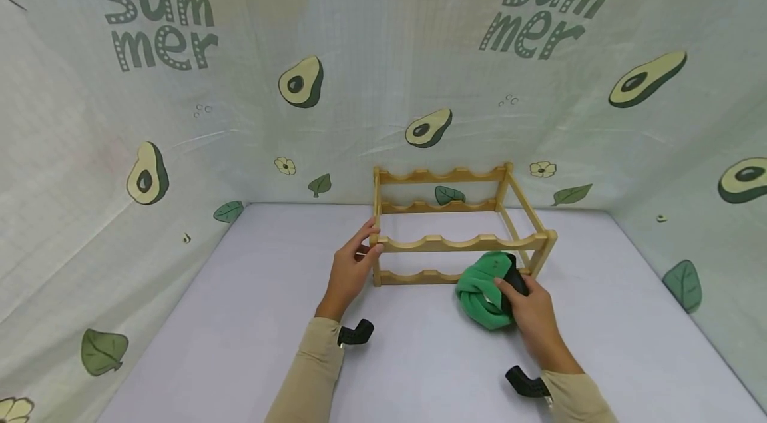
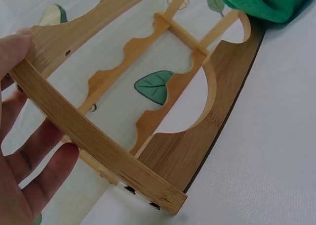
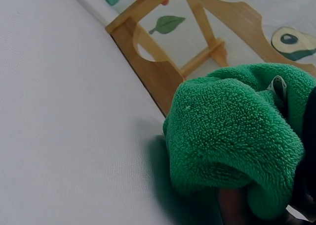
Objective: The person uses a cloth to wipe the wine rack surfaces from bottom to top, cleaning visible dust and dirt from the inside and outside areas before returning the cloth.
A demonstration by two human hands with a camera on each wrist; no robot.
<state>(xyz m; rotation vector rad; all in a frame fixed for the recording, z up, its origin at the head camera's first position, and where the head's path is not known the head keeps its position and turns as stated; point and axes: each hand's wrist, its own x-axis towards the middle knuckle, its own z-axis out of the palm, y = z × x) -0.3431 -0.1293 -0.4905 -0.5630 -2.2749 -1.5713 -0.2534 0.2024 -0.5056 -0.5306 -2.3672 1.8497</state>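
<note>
A two-tier wooden rack (image 1: 443,243) with scalloped rails stands on the white table. My left hand (image 1: 350,270) holds its front left corner post, thumb on the near side and fingers behind, as the left wrist view shows from close up. With my right hand (image 1: 536,316) I grip a bunched green terry cloth (image 1: 481,293) together with a black item (image 1: 515,280); I cannot tell what the black item is. The cloth (image 3: 232,131) overlaps the rack's lower front rail near its right end, and a small label loop shows on it in the right wrist view.
A pale sheet (image 1: 371,23) printed with avocados, leaves and lettering hangs behind and along both sides of the table (image 1: 240,343). The rack stands close to the back edge. Black wrist mounts (image 1: 356,332) sit on both sleeves.
</note>
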